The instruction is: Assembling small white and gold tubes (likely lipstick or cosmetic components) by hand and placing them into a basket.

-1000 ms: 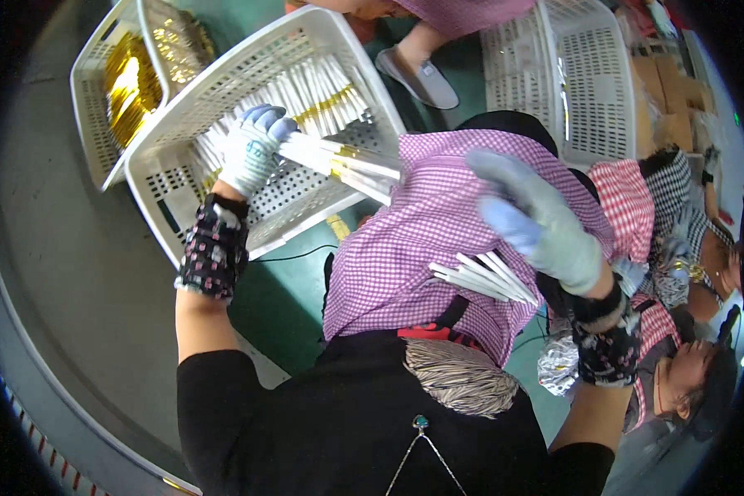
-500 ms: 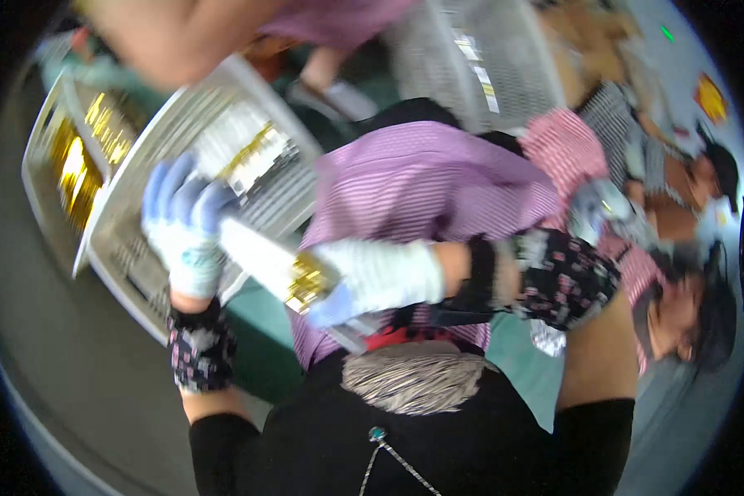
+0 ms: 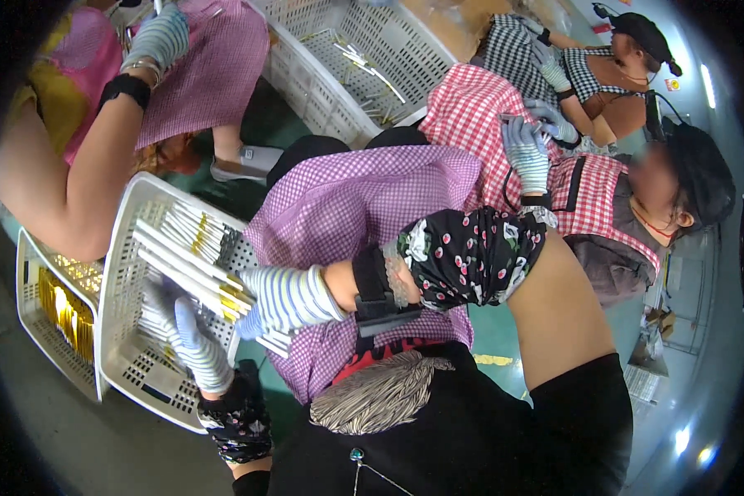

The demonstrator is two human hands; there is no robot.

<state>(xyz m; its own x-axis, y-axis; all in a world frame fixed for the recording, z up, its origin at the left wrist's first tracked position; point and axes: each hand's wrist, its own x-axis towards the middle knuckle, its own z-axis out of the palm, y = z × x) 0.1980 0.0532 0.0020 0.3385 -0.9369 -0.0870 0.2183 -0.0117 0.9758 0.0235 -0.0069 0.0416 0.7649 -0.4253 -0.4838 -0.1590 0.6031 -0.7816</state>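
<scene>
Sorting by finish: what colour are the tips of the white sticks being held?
Gold tips on the white sticks, head view.

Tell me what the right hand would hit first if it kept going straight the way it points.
The right hand points toward the person's left, at the bundle of white sticks with gold bands it already touches. Beyond lies the white basket; depth is hard to judge.

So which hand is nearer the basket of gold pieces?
Left. The left hand is inside the neighbouring white basket; the right hand is beyond, farther from the gold-filled basket.
</scene>
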